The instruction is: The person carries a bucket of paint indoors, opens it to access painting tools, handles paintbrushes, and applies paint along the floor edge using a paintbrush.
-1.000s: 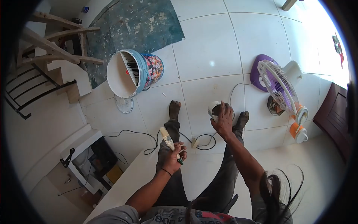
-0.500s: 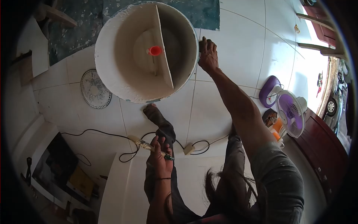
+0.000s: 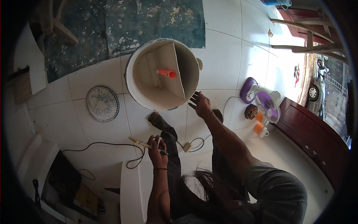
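A paintbrush with a pale head and a dark handle end lies in my left hand, its fingers curled around it. Beside the lower right rim of a large round bucket is my right hand, fingers spread and nothing visible in it. Whether its fingertips touch the rim I cannot tell. Inside the bucket stands an upright divider, with a red tubular object against it.
Left of the bucket, a round lid lies on the tiles. A spotted green sheet spreads behind. A black cord crosses the floor near my feet. A purple and white fan and wooden legs stand right.
The view has shifted, and the bucket looks smaller than half a second ago. My right hand has moved from the bucket's upper right side to its lower right. The brush stays in my left hand.
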`<action>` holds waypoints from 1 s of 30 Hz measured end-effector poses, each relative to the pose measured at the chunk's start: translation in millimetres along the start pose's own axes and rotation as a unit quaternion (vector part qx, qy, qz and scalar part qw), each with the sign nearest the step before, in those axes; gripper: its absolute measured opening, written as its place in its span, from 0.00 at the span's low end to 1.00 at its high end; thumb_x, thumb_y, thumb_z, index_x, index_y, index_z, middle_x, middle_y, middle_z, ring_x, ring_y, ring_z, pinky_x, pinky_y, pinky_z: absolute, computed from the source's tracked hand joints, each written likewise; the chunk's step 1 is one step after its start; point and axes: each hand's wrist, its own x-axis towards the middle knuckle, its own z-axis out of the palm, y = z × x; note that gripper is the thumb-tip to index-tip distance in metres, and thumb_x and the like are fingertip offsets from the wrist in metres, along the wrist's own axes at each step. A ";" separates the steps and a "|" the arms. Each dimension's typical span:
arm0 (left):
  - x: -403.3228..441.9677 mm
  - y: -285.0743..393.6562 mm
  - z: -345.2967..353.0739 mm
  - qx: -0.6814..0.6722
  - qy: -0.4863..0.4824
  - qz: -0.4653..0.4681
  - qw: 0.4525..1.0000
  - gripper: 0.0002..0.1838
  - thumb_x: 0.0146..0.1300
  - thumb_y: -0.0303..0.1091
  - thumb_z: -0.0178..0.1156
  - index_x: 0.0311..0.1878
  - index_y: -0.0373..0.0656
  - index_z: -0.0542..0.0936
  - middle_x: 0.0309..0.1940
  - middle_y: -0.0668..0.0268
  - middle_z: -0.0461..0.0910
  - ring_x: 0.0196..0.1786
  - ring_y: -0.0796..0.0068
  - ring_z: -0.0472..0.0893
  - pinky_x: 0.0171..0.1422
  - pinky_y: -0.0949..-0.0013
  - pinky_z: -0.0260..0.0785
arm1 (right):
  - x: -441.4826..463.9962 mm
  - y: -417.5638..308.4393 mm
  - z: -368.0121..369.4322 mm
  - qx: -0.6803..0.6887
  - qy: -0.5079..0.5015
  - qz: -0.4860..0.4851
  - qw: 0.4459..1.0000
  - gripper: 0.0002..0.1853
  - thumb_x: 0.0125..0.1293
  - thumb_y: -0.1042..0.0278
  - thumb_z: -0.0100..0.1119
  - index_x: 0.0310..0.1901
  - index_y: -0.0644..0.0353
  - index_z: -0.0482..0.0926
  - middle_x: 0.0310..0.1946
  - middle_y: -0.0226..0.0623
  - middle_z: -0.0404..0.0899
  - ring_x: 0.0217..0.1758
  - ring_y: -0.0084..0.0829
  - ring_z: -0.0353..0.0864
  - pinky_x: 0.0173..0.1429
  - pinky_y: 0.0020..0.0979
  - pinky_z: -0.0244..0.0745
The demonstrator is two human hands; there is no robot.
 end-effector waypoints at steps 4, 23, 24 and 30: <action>-21.9 44.5 -0.2 0.032 0.040 0.041 0.998 0.24 0.74 0.35 0.63 0.70 0.48 0.70 0.60 0.61 0.77 0.53 0.71 0.78 0.57 0.67 0.77 | 0.8 33.9 -17.9 -0.060 0.078 0.024 0.995 0.28 0.80 0.46 0.48 0.66 0.65 0.70 0.62 0.49 0.75 0.65 0.45 0.77 0.65 0.53 0.76; -39.7 -11.5 -10.1 0.077 0.268 0.114 0.954 0.21 0.76 0.36 0.59 0.69 0.42 0.74 0.62 0.54 0.79 0.59 0.63 0.82 0.66 0.62 0.80 | 98.4 -101.2 -562.3 -0.575 0.371 -0.106 0.721 0.36 0.57 0.75 0.49 0.71 0.73 0.67 0.72 0.63 0.67 0.78 0.53 0.64 0.81 0.42 0.59; -37.3 -10.7 -15.5 0.088 0.272 0.112 0.952 0.21 0.76 0.36 0.59 0.69 0.42 0.74 0.62 0.54 0.79 0.59 0.63 0.82 0.66 0.62 0.80 | 112.2 -103.2 -582.8 -0.581 0.367 -0.114 0.718 0.37 0.57 0.75 0.49 0.73 0.74 0.64 0.74 0.63 0.64 0.80 0.53 0.60 0.83 0.42 0.56; -43.2 -22.7 -18.8 0.185 0.197 0.095 0.958 0.19 0.77 0.36 0.58 0.66 0.40 0.75 0.60 0.53 0.81 0.58 0.60 0.83 0.65 0.61 0.80 | 164.1 -112.0 -646.1 -0.563 0.377 -0.116 0.726 0.41 0.57 0.73 0.49 0.76 0.72 0.57 0.78 0.62 0.55 0.85 0.52 0.47 0.87 0.41 0.44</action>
